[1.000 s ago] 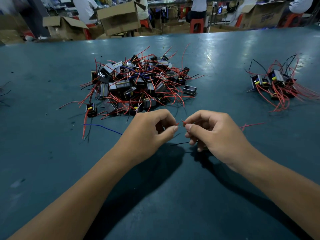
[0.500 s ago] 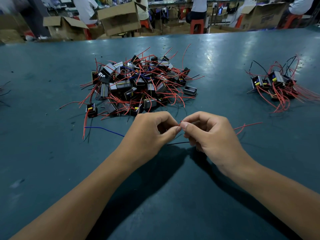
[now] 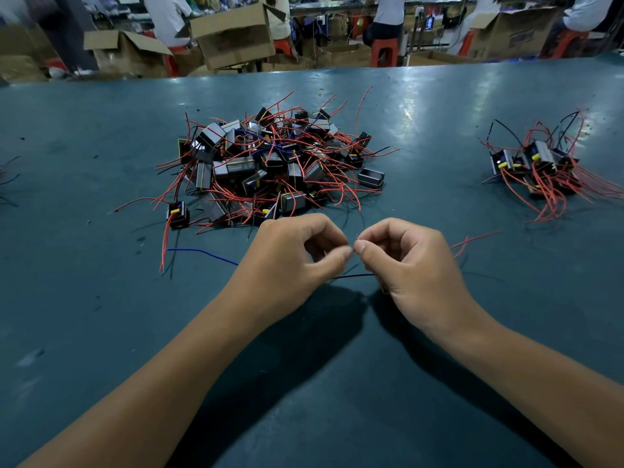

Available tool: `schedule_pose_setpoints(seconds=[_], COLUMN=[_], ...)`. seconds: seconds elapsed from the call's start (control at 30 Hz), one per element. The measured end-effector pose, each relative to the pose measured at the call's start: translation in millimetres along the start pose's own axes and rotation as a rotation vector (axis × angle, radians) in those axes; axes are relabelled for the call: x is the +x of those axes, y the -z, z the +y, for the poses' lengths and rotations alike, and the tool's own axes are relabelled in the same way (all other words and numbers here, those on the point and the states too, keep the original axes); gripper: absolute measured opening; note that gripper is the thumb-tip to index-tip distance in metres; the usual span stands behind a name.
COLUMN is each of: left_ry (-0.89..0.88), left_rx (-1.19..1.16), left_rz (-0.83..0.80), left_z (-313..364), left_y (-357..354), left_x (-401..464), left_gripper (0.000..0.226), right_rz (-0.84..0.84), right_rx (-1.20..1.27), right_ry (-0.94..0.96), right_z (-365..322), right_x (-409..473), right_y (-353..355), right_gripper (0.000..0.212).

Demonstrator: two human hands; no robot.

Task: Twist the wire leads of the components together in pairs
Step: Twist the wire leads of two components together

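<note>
The left hand [image 3: 293,258] and the right hand [image 3: 415,265] were found brought together over the near centre of the green table [image 3: 101,315], fingertips touching. A second earlier a clear gap had been recorded between them, with red lead ends visible in it; half a second earlier that gap had been closed, and it was seen closed at this moment also. Both hands were curled tight, thumb pressed to forefinger. Each pinch was judged to be shut on fine wire ends, though the ends themselves were almost wholly hidden at the contact point. A red lead [image 3: 476,238] was seen trailing out to the right behind the right hand, a thin black lead [image 3: 351,275] passing beneath both hands, and a blue lead [image 3: 199,252] lying to the left. The component body was not visible and its position could not be told.

The closing of the gap was taken to mean that a pair of leads had been joined and twisting was under way. The large heap of components [image 3: 273,170] at far centre appeared untreated; the small heap [image 3: 537,163] at far right was presumed finished. Much work was judged outstanding.
</note>
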State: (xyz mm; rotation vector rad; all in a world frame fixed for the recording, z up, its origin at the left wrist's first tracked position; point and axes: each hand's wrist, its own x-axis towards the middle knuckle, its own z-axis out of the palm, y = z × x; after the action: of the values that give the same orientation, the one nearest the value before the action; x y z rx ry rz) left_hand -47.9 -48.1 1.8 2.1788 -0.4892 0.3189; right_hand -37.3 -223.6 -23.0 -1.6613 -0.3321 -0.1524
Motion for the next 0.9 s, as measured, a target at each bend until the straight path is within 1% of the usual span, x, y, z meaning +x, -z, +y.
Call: schedule_pose_setpoints(seconds=[0.1,0.27,0.37,0.43,0.53,0.57,0.6,0.63,0.67,0.7,0.73,0.8,0.9], left_ry=[-0.002,-0.128,-0.122,-0.016,0.253,0.312,0.320,0.274,0.178,0.059,-0.070,-0.281,-0.407], left_rx=[-0.007,0.147,0.149,0.035,-0.236,-0.286,-0.299,-0.273,-0.204,-0.107,0.001,0.148,0.260], left_rz=[0.049,-0.002,-0.018,-0.055,-0.075,-0.075,-0.079,-0.076,-0.069,-0.068,-0.077,-0.106,-0.087], left_z=[2.7,7.1,4.2,4.2,7.5,7.7,6.8,4.6,2.5,1.1,0.2,-2.5,-4.2], left_y=[7.2,8.1,7.9,4.0,-6.1,-6.8,-5.1,-1.1,4.6,11.1,16.7,22.0,22.6], left_x=[1.9,2.8,4.0,4.1,4.0,4.7,5.4,5.5,5.6,6.3,7.3,7.9,10.1], left_gripper=[0.006,0.009,0.012,0.016,0.022,0.023,0.023,0.020,0.015,0.007,0.006,0.015,0.013], right_rz=[-0.026,-0.075,-0.085,-0.088,-0.094,-0.096,-0.100,-0.105,-0.111,-0.117,-0.126,-0.154,-0.201], right_rx=[-0.102,-0.179,-0.217,-0.262,-0.335,-0.346,-0.347,-0.340,-0.325,-0.308,-0.294,-0.276,-0.230], right_ry=[0.049,0.121,0.156,0.191,0.240,0.249,0.256,0.259,0.257,0.252,0.244,0.228,0.203], right_z=[-0.2,-3.1,-6.0,-7.6,-9.7,-10.2,-10.3,-10.3,-9.9,-9.4,-8.6,-6.9,-3.8], right_x=[0.4,-2.7,-4.0,-5.1,-6.4,-6.4,-5.9,-5.0,-4.0,-3.3,-2.6,-1.7,-0.4], right_y=[2.5,3.1,4.0,4.8,5.0,5.5,6.5,7.3,8.2,9.3,10.3,11.7,13.9], right_gripper=[0.011,0.008,0.007,0.010,0.012,0.012,0.011,0.011,0.010,0.009,0.009,0.009,0.009])
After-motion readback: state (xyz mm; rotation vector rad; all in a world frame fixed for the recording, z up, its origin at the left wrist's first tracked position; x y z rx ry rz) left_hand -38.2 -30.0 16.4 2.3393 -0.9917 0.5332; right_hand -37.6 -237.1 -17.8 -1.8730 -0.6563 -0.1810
